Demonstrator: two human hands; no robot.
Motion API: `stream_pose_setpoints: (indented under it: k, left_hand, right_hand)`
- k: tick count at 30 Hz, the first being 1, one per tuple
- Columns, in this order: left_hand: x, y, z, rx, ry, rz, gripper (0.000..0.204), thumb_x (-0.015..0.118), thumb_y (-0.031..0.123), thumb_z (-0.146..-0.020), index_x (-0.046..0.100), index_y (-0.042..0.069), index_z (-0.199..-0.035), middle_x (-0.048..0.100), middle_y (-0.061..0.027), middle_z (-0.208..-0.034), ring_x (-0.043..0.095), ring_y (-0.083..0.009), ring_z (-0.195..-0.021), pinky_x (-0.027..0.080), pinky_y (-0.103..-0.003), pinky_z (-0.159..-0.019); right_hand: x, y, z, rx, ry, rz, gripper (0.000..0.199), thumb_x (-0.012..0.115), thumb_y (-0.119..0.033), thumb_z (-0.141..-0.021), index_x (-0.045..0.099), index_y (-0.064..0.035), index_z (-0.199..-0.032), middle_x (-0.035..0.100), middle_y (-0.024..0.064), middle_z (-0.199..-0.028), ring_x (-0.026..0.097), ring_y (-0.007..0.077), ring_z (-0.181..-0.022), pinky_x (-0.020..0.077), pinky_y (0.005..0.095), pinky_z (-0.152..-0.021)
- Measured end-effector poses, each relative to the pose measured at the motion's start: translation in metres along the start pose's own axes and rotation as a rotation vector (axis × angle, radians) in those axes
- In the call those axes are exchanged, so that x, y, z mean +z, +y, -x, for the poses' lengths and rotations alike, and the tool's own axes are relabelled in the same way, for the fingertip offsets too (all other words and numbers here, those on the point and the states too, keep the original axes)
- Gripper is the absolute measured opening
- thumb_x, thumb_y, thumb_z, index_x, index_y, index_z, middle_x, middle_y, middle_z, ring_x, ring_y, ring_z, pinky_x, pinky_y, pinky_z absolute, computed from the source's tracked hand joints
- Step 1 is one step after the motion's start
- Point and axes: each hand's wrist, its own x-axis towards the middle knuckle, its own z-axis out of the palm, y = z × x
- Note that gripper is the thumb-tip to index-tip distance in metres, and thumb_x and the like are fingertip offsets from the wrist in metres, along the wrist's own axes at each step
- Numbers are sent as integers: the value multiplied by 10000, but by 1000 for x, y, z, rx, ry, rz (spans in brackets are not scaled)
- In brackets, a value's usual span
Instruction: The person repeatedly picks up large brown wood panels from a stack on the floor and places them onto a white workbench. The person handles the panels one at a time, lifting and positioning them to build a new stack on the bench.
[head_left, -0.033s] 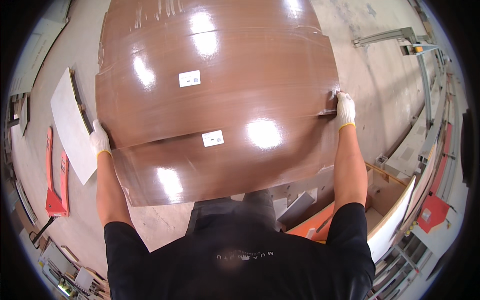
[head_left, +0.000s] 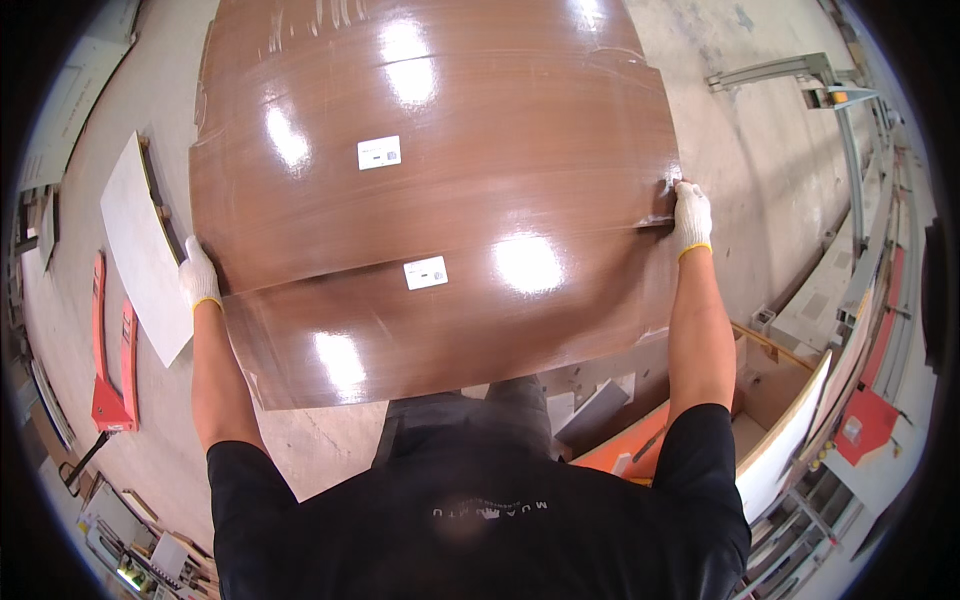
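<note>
Wide brown wood-look panels [head_left: 450,210] fill the middle of the view, overlapping one another under shiny clear film. Two white labels, an upper one [head_left: 379,153] and a lower one [head_left: 425,273], are stuck on them. My left hand [head_left: 200,275], in a white knit glove with a yellow cuff, grips the left edge near the step between two panels; its fingertips are partly hidden. On the opposite edge my right hand [head_left: 692,217], gloved alike, is closed at a corner where the film is crumpled. Both arms reach forward, nearly straight.
To the left lie a white board [head_left: 145,250] and a red pallet jack [head_left: 115,385]. An open wooden box [head_left: 770,390] and an orange surface [head_left: 625,455] are close by my right side. Metal framing [head_left: 850,170] and a red part [head_left: 865,425] stand farther right.
</note>
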Motion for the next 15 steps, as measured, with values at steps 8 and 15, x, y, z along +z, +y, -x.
stream_pose_setpoints:
  k: [8,15]
  left_hand:
    - [-25,4,4,9,69,41,958,270,698,-1025,726,-129,-1186,668,-390,-1248,623,-498,-1271,452,-532,-1098]
    - [-7,7,11,52,17,18,929,285,682,-1029,737,-117,-1168,679,-389,-1218,629,-511,-1249,450,-538,-1097]
  right_hand:
    - [13,14,2,-39,88,-24,369,632,-222,-958,719,-35,-1264,719,56,-1060,629,174,-955,492,329,-860]
    - [6,11,-5,-106,19,132,455,575,-334,-977,711,-16,-1273,738,161,-1153,663,263,-1035,499,377,-933]
